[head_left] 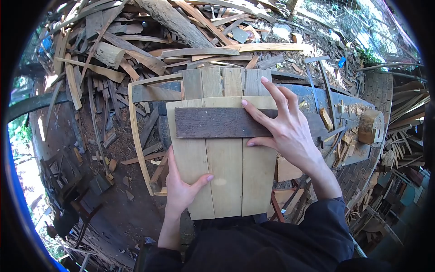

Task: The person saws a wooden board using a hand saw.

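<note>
A panel of three pale wooden boards (224, 170) lies side by side close in front of me, with thin seams between the boards. My left hand (182, 187) grips the panel's left edge, its thumb lying across the face. A dark brown wooden strip (208, 122) crosses the upper part of the panel. My right hand (287, 127) pinches this strip near its right end, thumb at the lower edge and index finger at the upper one, while other fingers stretch upward. The strip's far right end is partly hidden by that hand.
Beyond the panel, several weathered slats (233, 81) stand out past its top edge. A bent wooden frame (136, 131) curves around on the left. To the right are a bow saw (322, 86) and a wood block (371, 127). Scrap wood (154, 27) is heaped at the back.
</note>
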The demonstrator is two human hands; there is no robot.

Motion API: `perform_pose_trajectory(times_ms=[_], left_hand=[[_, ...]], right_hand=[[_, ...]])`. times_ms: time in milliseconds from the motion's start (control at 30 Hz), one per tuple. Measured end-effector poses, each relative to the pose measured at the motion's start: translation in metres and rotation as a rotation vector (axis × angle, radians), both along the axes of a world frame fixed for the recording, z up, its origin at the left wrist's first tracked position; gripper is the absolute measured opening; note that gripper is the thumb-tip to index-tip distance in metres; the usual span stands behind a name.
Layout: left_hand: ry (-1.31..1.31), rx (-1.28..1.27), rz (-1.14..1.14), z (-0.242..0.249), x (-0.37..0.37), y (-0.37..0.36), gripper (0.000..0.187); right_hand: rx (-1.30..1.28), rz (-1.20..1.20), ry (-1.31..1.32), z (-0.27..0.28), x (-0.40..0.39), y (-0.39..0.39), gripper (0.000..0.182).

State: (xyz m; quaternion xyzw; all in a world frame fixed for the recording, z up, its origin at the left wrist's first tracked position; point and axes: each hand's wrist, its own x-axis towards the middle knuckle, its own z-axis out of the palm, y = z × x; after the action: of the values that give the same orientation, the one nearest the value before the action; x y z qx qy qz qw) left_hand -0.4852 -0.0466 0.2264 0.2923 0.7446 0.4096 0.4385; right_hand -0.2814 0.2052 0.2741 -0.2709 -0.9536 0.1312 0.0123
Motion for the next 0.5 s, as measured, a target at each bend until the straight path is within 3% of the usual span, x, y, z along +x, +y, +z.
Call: perform_pose_trajectory(times_ms=[300,400,467,500], left_hand=[[-0.079,-0.054,-0.004,0.007,-0.01,0.007,0.126],[-0.202,0.038,0.04,-0.005,-0.016,0.015,0.127],[-0.35,0.28,0.224,-0.001,-0.017,0.032,0.114],[-0.352,0.278,0.228,-0.001,-0.021,0.036,0.114]], right_hand=[[-0.083,0.015,-0.079,0.005,-0.019,0.003,0.093],[-0.098,0.018,-0.102,0.006,-0.026,0.004,0.091],[-0.092,-0.008,-0.106,0.007,-0.03,0.003,0.092],[-0.094,-0.005,-0.109,0.007,-0.032,0.003,0.092]])
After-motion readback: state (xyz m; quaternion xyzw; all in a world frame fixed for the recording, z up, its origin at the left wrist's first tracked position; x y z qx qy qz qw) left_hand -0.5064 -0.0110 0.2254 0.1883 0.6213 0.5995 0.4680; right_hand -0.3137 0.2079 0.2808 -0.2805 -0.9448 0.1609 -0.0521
